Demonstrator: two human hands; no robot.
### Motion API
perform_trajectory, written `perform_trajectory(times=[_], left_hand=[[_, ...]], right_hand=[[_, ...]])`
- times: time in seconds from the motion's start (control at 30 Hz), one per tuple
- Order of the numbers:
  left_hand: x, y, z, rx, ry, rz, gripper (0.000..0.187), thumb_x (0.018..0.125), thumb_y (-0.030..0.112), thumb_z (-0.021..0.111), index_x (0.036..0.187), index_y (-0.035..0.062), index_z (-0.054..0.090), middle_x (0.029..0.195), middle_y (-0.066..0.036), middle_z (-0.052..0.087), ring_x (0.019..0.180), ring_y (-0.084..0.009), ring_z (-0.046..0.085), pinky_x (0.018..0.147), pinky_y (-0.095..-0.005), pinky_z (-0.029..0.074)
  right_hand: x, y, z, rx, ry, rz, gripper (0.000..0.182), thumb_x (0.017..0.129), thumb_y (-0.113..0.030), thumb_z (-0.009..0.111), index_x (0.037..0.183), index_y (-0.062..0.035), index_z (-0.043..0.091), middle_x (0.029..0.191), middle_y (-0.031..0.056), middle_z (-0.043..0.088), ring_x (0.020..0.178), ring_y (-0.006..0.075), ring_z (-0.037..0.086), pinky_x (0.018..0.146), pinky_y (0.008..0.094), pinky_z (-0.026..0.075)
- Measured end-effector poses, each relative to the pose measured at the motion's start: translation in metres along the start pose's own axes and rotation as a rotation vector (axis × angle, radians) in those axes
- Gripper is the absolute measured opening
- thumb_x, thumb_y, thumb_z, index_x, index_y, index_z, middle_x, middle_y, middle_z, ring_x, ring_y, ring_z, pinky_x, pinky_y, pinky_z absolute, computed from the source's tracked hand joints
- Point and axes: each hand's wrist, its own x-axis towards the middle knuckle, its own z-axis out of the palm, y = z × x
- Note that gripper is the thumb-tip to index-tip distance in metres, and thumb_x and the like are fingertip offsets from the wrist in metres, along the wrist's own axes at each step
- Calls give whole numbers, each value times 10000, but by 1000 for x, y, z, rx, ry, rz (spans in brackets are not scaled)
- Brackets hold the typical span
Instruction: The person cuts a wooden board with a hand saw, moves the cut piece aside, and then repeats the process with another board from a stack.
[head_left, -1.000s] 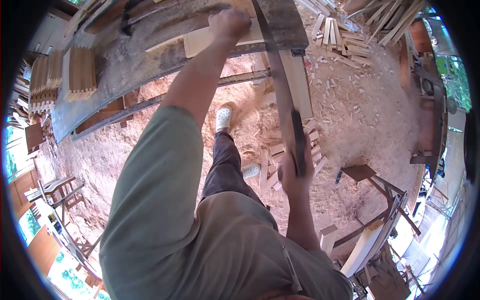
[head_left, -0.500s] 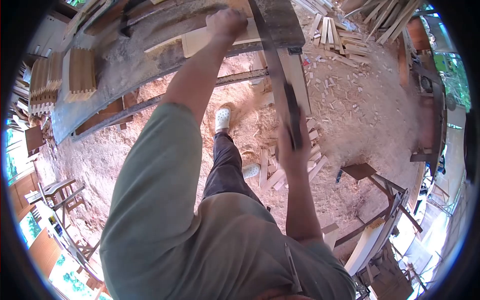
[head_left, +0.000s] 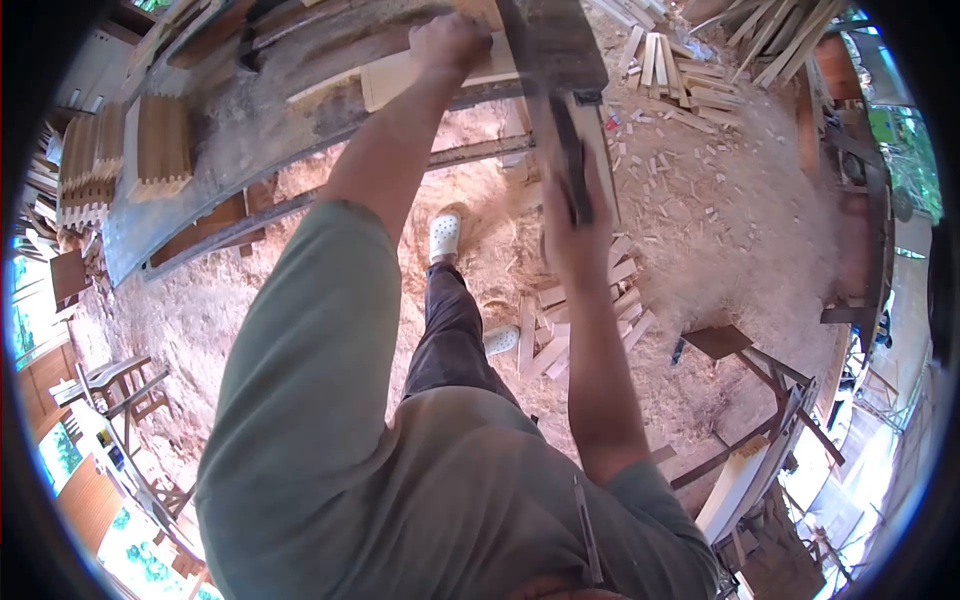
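A hand saw is in my right hand, whose fingers are wrapped round its dark handle. Its blade, blurred by motion, runs up toward the right part of the workbench. My left hand is closed like a fist and rests on a pale wooden board lying near the bench's front edge. The saw blade is just beyond the board's right end. Whether the blade touches the wood cannot be made out.
Stacked notched wood pieces stand at the bench's left. Cut offcuts lie on the sawdust-covered floor near my feet, and a pile of sticks is at the upper right. A wooden stand is at the lower right.
My right hand has moved up and forward with the saw, toward the bench. My left hand has stayed nearly in place on the board.
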Motion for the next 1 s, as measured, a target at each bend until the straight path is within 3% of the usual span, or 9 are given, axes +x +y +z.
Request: perform_trajectory(times=[0.1,0.17,0.27,0.37,0.47,0.53,0.77,0.87,1.0], left_hand=[[2,5,-8,12,-15,-9,388,876,348,466,887,110,772,956,-143,746,939,-300,712,938,-457,449],[-1,4,-11,-24,-31,32,422,893,356,433,908,92,761,963,-182,731,939,-345,702,905,-465,504],[1,3,-2,-5,40,22,423,895,364,438,883,94,764,931,-172,734,913,-349,704,890,-466,508],[2,3,0,-16,5,7,381,894,337,455,882,125,772,946,-138,744,935,-305,707,933,-467,445],[-2,7,-12,-32,-22,-4,388,899,346,449,889,129,771,963,-135,743,950,-307,703,935,-460,444],[-1,6,-14,-26,-45,-10,396,901,354,446,902,125,769,972,-139,742,955,-307,703,940,-455,442],[0,6,-13,31,-23,-3,430,907,381,428,938,120,768,980,-144,741,961,-307,702,950,-443,447],[0,5,-12,45,-1,-11,432,907,379,427,922,114,769,970,-147,741,956,-310,703,946,-452,455],[4,4,-6,45,-13,-3,440,893,381,443,905,74,759,953,-197,728,947,-350,699,932,-449,496]], right_hand=[[-112,6,-41,70,-19,272,600,921,-85,606,1451,59,365,906,134,668,743,172,634,678,302,520],[-189,14,-77,42,-71,342,616,908,-58,576,1446,110,327,1113,215,677,980,247,698,801,335,542],[-201,3,-86,-47,-37,99,626,907,-55,565,1450,118,309,1188,243,649,1059,277,680,852,348,536],[-83,16,-33,113,-5,249,626,913,-102,611,1463,55,357,1170,205,651,964,239,676,837,333,530],[43,-6,14,20,2,-23,558,935,-159,604,1439,5,429,1036,164,690,883,186,670,783,304,524],[54,-11,21,19,25,-115,552,934,-166,607,1435,-1,441,1022,162,692,879,178,671,782,306,523],[50,-15,20,125,1,53,578,935,-174,616,1445,18,422,945,145,689,815,167,662,741,298,520],[-2,-9,-1,78,13,-70,582,926,-119,612,1444,41,402,939,147,687,803,181,658,734,304,520],[-157,-2,-65,32,-21,268,579,910,-63,582,1431,89,378,1057,207,685,880,231,704,772,333,541]])
